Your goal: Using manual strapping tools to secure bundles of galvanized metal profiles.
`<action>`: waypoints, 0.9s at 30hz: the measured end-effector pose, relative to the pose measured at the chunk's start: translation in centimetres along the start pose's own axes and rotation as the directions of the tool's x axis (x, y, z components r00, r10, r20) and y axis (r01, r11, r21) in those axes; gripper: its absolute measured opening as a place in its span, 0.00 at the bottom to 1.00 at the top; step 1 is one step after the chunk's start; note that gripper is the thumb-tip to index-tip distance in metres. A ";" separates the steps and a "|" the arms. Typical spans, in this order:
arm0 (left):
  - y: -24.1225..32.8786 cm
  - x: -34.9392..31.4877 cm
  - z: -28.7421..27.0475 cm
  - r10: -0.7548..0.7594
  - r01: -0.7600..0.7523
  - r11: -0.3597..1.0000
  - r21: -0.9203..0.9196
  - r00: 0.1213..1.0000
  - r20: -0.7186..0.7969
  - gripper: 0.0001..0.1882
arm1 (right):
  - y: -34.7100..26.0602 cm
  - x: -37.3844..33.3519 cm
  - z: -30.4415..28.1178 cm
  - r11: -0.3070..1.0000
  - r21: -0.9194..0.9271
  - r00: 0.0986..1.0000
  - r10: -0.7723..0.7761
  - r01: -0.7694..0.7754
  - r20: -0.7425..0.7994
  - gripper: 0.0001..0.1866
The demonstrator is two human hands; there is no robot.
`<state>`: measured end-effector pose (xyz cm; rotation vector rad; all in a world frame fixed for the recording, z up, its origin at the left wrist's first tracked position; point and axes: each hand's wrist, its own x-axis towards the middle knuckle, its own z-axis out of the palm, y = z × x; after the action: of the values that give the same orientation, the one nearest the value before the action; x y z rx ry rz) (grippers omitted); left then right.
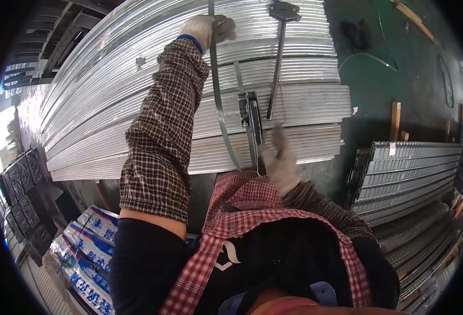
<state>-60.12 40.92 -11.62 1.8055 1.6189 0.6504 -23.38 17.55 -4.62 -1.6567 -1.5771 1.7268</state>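
Note:
A green strap point(217, 89) runs over a wide stack of silver metal profiles point(111, 100). My left hand point(206, 30), in a pale work glove, reaches to the far part of the stack and is closed about this strap, which crosses in front of the glove. A metal strapping tensioner point(253, 123) stands on the near part of the stack, with a second stretch of strap beside it. My right hand point(282, 167), gloved and slightly blurred, is beside the tensioner's handle, fingers stretched out. Whether it presses on the handle is unclear.
A long-handled tool point(277, 63) with a dark head lies across the profiles, right of the tensioner. A small metal clip point(139, 63) rests at left. Bundled grey profiles point(410, 173) stand at right, blue-and-white packages point(92, 257) at lower left. Loose strap point(370, 55) lies on the green floor.

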 end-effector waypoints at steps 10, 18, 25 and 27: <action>12.5 -6.3 2.7 -0.804 0.416 0.395 -0.819 0.588 -0.089 0.14 | 0.8 2.5 2.4 0.596 0.146 0.592 0.676 -0.790 0.439 0.13; 13.7 -14.4 10.1 -0.913 0.585 0.118 -0.803 0.382 0.144 0.13 | 0.4 0.9 2.0 0.602 0.046 0.568 0.723 -0.797 0.392 0.16; 11.4 -22.6 17.1 -0.875 0.461 -0.157 -0.873 0.346 0.340 0.20 | 4.6 0.2 2.0 0.732 -0.045 0.674 0.648 -0.680 0.355 0.18; 10.8 -24.5 19.4 -0.903 0.489 0.060 -0.870 0.398 0.161 0.22 | 4.2 0.3 2.1 0.790 -0.116 0.711 0.596 -0.602 0.372 0.19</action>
<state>-41.89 13.62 -16.01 -0.0788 1.7295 1.0850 -23.29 15.20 -8.65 -2.0744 -1.2099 2.5251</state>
